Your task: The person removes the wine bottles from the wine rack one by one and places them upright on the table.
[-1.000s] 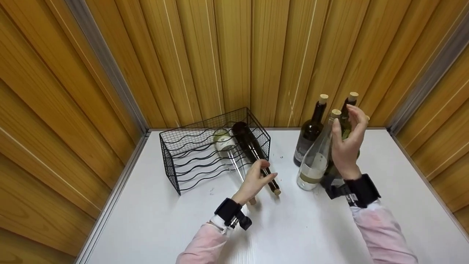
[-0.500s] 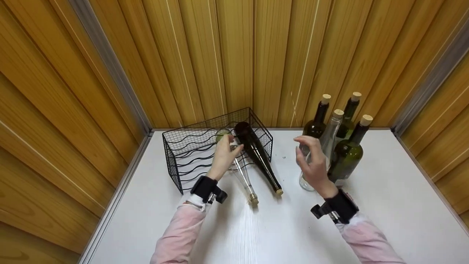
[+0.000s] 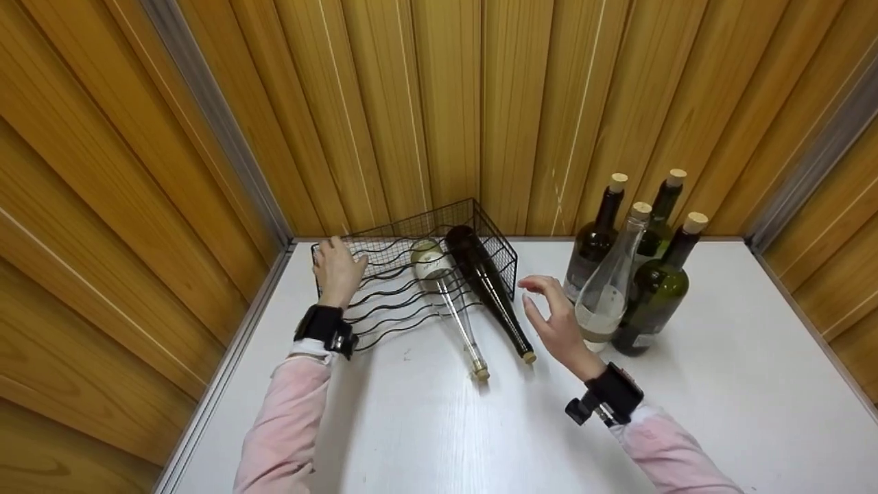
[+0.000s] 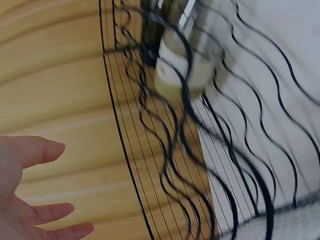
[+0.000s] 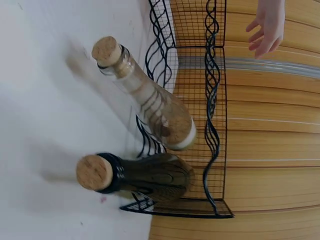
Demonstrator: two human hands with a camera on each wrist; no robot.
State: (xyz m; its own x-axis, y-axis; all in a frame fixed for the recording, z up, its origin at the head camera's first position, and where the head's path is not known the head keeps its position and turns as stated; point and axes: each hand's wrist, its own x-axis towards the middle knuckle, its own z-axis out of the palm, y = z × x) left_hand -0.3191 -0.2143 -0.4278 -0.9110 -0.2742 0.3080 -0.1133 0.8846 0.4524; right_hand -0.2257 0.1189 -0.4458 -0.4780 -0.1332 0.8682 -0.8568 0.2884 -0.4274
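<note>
My left hand (image 3: 337, 271) hovers over the left end of a black wire wine rack (image 3: 495, 239), fingers spread. In the left wrist view its fingers hold nothing, beside the wavy wires. My right hand (image 3: 559, 326) holds nothing, thumb and fingers apart, between the rack's right end and the standing bottles. Two corked bottles lie in the rack, necks pointing toward me: a clear wine bottle (image 3: 431, 267) with a pale label, and a dark wine bottle (image 3: 475, 261) to its right. Their corks and necks fill the middle of the right wrist view.
Several corked bottles stand upright at the right: a clear one (image 3: 603, 298) in front, a green one (image 3: 657, 295) beside it, a dark one (image 3: 591, 250) and another green one (image 3: 660, 223) behind. Wood-look walls (image 3: 446, 103) close off the back and sides of the white table (image 3: 411, 418).
My left hand has moved left and away from me, from the bottle necks to the rack's left end. My right hand has come left and lower, away from the standing bottles' tops.
</note>
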